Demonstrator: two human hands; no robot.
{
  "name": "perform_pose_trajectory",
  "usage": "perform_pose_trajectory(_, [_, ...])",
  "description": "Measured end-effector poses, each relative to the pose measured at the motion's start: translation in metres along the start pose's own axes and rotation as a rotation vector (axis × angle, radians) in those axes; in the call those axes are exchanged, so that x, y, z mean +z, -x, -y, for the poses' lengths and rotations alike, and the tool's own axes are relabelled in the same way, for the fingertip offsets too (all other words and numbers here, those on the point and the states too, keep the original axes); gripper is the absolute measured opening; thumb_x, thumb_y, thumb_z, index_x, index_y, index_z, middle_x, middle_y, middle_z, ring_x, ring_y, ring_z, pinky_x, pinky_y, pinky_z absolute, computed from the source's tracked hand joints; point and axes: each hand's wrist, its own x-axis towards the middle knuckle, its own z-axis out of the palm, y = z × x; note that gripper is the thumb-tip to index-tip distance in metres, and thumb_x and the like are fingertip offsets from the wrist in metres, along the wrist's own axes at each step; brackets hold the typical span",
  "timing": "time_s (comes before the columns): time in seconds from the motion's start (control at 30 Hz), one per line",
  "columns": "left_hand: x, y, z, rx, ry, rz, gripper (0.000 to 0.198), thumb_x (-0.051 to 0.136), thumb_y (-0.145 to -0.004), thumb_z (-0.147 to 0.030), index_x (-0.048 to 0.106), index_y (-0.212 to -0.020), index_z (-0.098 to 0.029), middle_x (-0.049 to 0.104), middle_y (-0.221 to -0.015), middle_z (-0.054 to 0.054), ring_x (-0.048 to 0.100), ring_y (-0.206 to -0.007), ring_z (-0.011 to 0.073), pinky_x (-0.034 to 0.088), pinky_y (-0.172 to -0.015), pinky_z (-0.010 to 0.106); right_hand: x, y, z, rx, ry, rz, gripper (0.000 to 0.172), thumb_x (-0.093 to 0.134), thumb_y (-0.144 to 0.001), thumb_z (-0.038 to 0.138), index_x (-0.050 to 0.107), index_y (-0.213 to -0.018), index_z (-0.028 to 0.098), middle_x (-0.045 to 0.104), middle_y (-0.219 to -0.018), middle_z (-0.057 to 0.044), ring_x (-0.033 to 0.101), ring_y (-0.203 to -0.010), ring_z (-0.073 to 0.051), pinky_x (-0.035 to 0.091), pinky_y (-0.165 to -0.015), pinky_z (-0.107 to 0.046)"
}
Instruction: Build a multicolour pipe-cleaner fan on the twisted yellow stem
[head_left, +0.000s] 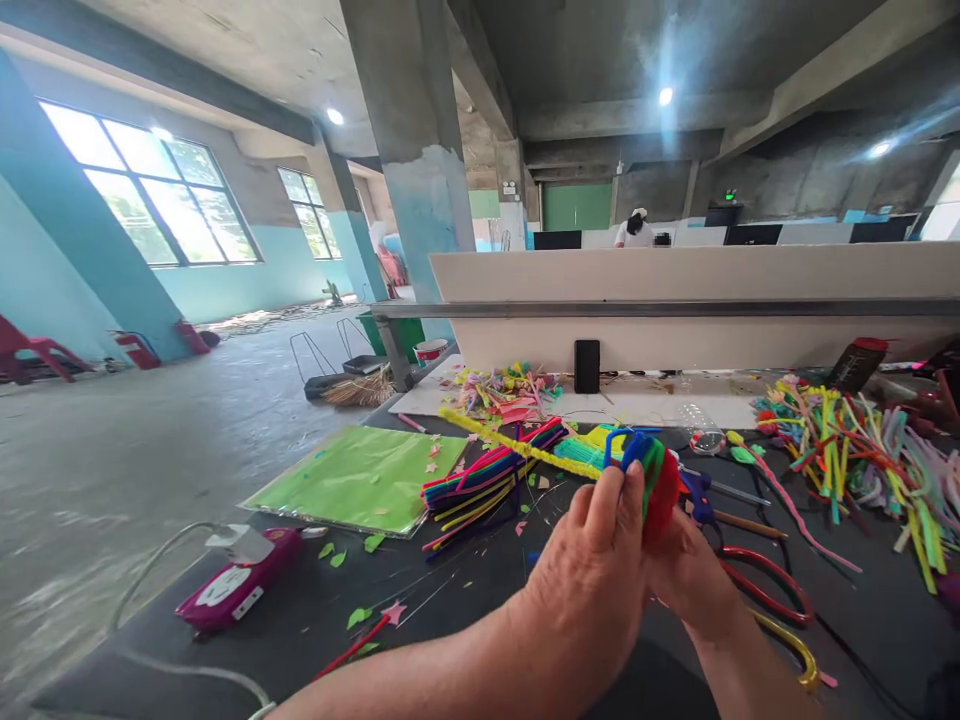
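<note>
My left hand (585, 570) is closed, its thumb and fingers pinching a fuzzy pipe cleaner bundle (658, 490) with blue, green and red parts. Behind it, my right hand (686, 575) wraps round the red side of the same bundle; most of its fingers are hidden. A long yellow pipe cleaner (525, 447) sticks out to the left from the held bundle. Just beyond my left hand lies a stack of coloured pipe cleaners (487, 480), dark blue, red, pink and yellow. Scissors with blue handles (697, 495) lie close to my right hand.
A green plastic-covered sheet (352, 480) and a purple power strip (240, 580) lie at left. Pipe cleaner pieces (862, 450) heap up at right. A black phone (587, 366) leans on the white partition (675, 340). Red curved handles (772, 580) lie at right. Beyond, a person (634, 232) bends down.
</note>
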Motion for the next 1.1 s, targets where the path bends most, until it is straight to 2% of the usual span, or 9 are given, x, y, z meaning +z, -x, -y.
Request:
perform_pose_trajectory(0.1, [0.005, -0.001, -0.001, 0.024, 0.061, 0.028, 0.08, 0.052, -0.076, -0.015, 0.013, -0.146, -0.012, 0.033, -0.142, 0.021, 0.039, -0.127, 0.0333, 0.041, -0.101, 0.044, 0.003, -0.009, 0.001, 0.002, -0.039, -0.101, 0.046, 0.072, -0.069, 0.044, 0.061, -0.113, 0.036, 0.065, -0.115, -0.003, 0.058, -0.106, -0.024, 0.05, -0.079, -0.038])
perform_pose_trajectory(0.17, [0.003, -0.001, 0.003, 0.041, 0.137, 0.047, 0.077, 0.05, -0.077, -0.013, 0.014, -0.146, -0.012, 0.033, -0.143, 0.02, 0.033, -0.131, 0.0314, 0.04, -0.103, 0.042, 0.005, -0.015, 0.003, -0.009, -0.026, -0.179, 0.035, 0.069, -0.074, 0.038, 0.063, -0.108, 0.035, 0.067, -0.111, -0.001, 0.062, -0.097, -0.022, 0.051, -0.076, -0.036])
perform_pose_trajectory(0.23, [-0.002, 0.001, 0.011, 0.044, 0.224, 0.008, 0.07, 0.046, -0.08, -0.01, 0.017, -0.145, -0.014, 0.037, -0.141, 0.017, 0.033, -0.132, 0.0277, 0.042, -0.102, 0.04, 0.008, -0.02, 0.003, 0.007, -0.026, -0.215, 0.029, 0.069, -0.074, 0.033, 0.066, -0.103, 0.032, 0.07, -0.101, -0.002, 0.065, -0.085, -0.02, 0.052, -0.071, -0.034])
perform_pose_trajectory(0.3, [-0.008, 0.004, 0.022, 0.0, 0.284, -0.079, 0.059, 0.041, -0.083, -0.009, 0.028, -0.14, -0.017, 0.045, -0.134, 0.015, 0.04, -0.127, 0.0238, 0.045, -0.097, 0.036, 0.009, -0.021, 0.003, 0.045, -0.029, -0.225, 0.024, 0.07, -0.074, 0.031, 0.068, -0.098, 0.027, 0.071, -0.09, -0.002, 0.065, -0.074, -0.018, 0.051, -0.064, -0.031])
perform_pose_trajectory(0.43, [-0.019, 0.008, 0.045, -0.086, 0.244, -0.177, 0.041, 0.044, -0.085, -0.012, 0.049, -0.125, -0.019, 0.055, -0.117, 0.011, 0.051, -0.112, 0.02, 0.046, -0.093, 0.033, 0.009, -0.021, 0.0, 0.081, -0.044, -0.257, 0.03, 0.071, -0.074, 0.026, 0.066, -0.104, 0.026, 0.071, -0.085, -0.001, 0.063, -0.066, -0.015, 0.049, -0.058, -0.028])
perform_pose_trajectory(0.67, [-0.03, -0.012, 0.079, -0.171, 0.316, -0.2, 0.021, 0.051, -0.084, -0.018, 0.066, -0.098, -0.019, 0.059, -0.099, 0.009, 0.056, -0.097, 0.0176, 0.047, -0.083, 0.029, 0.008, -0.023, -0.004, 0.136, -0.016, -0.273, 0.033, 0.072, -0.072, 0.027, 0.066, -0.105, 0.026, 0.071, -0.09, -0.002, 0.064, -0.066, -0.016, 0.048, -0.056, -0.027])
perform_pose_trajectory(0.87, [-0.023, -0.033, 0.082, -0.092, 0.392, -0.163, 0.016, 0.056, -0.083, -0.024, 0.07, -0.089, -0.019, 0.063, -0.085, 0.006, 0.058, -0.085, 0.016, 0.046, -0.077, 0.027, 0.008, -0.023, -0.006, 0.128, 0.004, -0.222, 0.035, 0.07, -0.075, 0.029, 0.064, -0.11, 0.028, 0.07, -0.095, -0.002, 0.062, -0.069, -0.015, 0.05, -0.064, -0.029])
perform_pose_trajectory(1.1, [-0.018, -0.041, 0.081, -0.175, 0.42, -0.079, 0.015, 0.057, -0.081, -0.023, 0.068, -0.075, -0.016, 0.062, -0.075, 0.004, 0.057, -0.074, 0.0138, 0.042, -0.067, 0.024, 0.005, -0.024, -0.008, 0.126, 0.023, -0.17, 0.034, 0.067, -0.077, 0.029, 0.064, -0.111, 0.029, 0.069, -0.095, -0.002, 0.06, -0.067, -0.014, 0.05, -0.07, -0.032])
